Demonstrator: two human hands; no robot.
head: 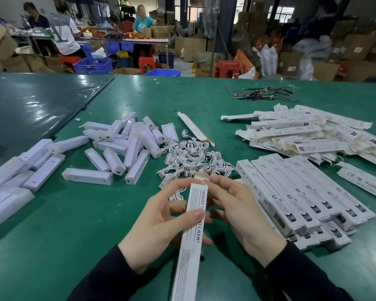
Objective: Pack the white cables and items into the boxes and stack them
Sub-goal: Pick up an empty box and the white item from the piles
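Above green table (78, 224), long box (192, 222) within both hands' grip.

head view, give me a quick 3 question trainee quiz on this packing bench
1. True or false: both hands hold the long white box printed SMART SENSOR LAMP.
2. What lies just beyond the held box, in the middle of the green table? A) pile of white cables B) red stool C) blue crate
3. Fill in: the closed boxes stacked in a row lie on the person's ____ side.

Key
1. True: the left hand grips its middle, and the right hand has its fingers at the far end flap.
2. A, the white cables.
3. right
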